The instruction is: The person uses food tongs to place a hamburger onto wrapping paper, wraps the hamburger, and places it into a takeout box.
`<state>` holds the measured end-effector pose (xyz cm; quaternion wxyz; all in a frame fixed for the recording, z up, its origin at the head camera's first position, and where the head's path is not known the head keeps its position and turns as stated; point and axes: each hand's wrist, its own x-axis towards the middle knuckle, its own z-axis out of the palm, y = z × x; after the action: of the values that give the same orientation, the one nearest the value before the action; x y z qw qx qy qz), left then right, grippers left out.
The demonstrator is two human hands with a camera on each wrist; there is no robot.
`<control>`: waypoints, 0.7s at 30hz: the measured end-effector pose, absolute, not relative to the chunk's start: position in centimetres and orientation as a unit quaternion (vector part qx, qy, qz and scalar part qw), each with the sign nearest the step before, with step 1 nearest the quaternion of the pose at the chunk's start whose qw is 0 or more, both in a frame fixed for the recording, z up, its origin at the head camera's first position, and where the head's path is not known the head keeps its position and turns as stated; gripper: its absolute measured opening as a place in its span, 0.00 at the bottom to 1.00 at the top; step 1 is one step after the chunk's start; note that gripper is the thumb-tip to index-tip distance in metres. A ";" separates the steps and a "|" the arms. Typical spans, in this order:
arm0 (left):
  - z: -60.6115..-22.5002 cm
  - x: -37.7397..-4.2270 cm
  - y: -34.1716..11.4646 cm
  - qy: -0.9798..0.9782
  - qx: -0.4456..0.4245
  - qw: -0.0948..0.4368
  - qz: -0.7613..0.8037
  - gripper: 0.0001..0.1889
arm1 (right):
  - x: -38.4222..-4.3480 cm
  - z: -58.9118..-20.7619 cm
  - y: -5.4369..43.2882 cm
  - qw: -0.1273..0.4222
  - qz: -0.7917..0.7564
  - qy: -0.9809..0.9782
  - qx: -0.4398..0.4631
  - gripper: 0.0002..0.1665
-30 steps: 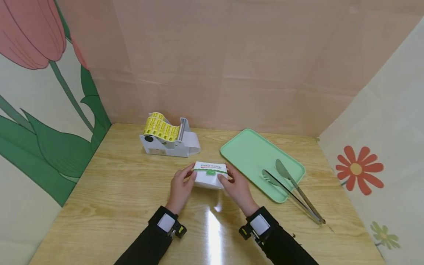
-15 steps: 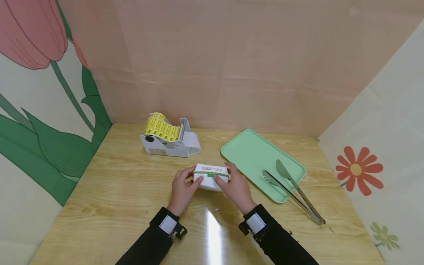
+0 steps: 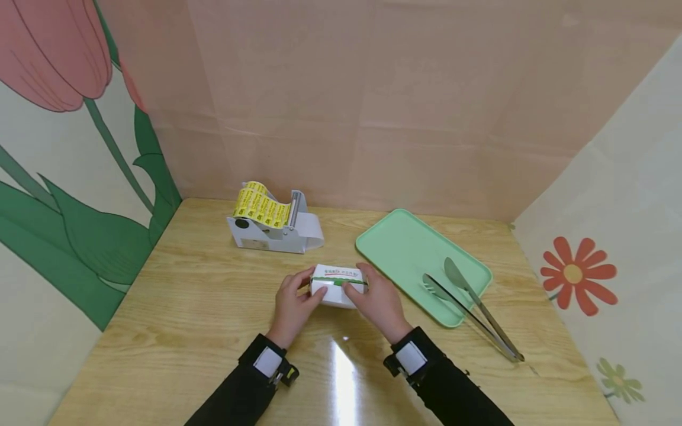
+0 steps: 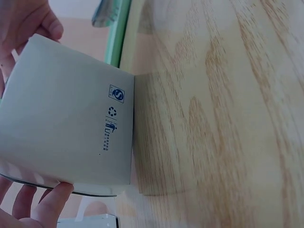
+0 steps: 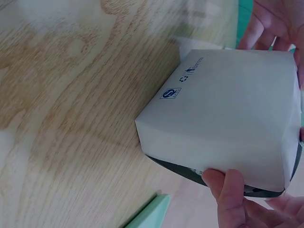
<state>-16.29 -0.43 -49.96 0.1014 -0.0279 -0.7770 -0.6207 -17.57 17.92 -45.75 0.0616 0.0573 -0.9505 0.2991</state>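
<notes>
A small white cardboard food box (image 3: 335, 297) with a green band and green tab along its lid edge stands on the table between both hands. My left hand (image 3: 293, 303) holds its left side, thumb at the front upper corner. My right hand (image 3: 381, 303) holds the right side, its thumb pressing near the green tab (image 3: 339, 283). In the left wrist view the plain face of the box (image 4: 66, 104) bears small blue printed marks. The right wrist view shows the box (image 5: 223, 109) from below its lid, with fingers (image 5: 232, 194) along the edge.
Behind the box stands a grey label dispenser (image 3: 272, 236) with a roll of yellow labels (image 3: 261, 206). To the right lies a mint-green tray (image 3: 399, 242), with metal tongs (image 3: 487, 313) resting across its near corner and over the table (image 3: 186, 331).
Both thumbs have moved inward over the front of the box, the right one onto the green tab. The box has shifted slightly toward me. Tray, tongs and dispenser stay put.
</notes>
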 end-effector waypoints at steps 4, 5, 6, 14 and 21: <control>-50.0 -16.3 -0.4 -0.776 -0.021 0.097 -0.623 0.25 | -17.5 -45.6 18.0 0.053 0.297 -0.952 0.061 0.38; -50.0 -16.3 -0.4 -0.776 -0.017 0.095 -0.623 0.25 | -17.5 -45.6 18.0 0.049 0.296 -0.952 0.063 0.38; -50.0 -16.4 -0.4 -0.776 -0.015 0.095 -0.623 0.25 | -17.5 -45.6 18.1 0.043 0.298 -0.951 0.066 0.38; -50.2 -16.5 -0.2 -0.779 -0.019 0.112 -0.617 0.23 | -17.6 -46.4 19.1 0.040 0.306 -0.947 0.089 0.32; -50.2 -16.4 0.0 -0.787 -0.029 0.116 -0.605 0.23 | -17.6 -45.9 18.5 0.039 0.291 -0.955 0.052 0.30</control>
<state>-16.37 0.03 -50.16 0.1156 -0.0287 -0.7870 -0.6053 -17.64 18.48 -45.88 0.0389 0.0523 -0.9545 0.2909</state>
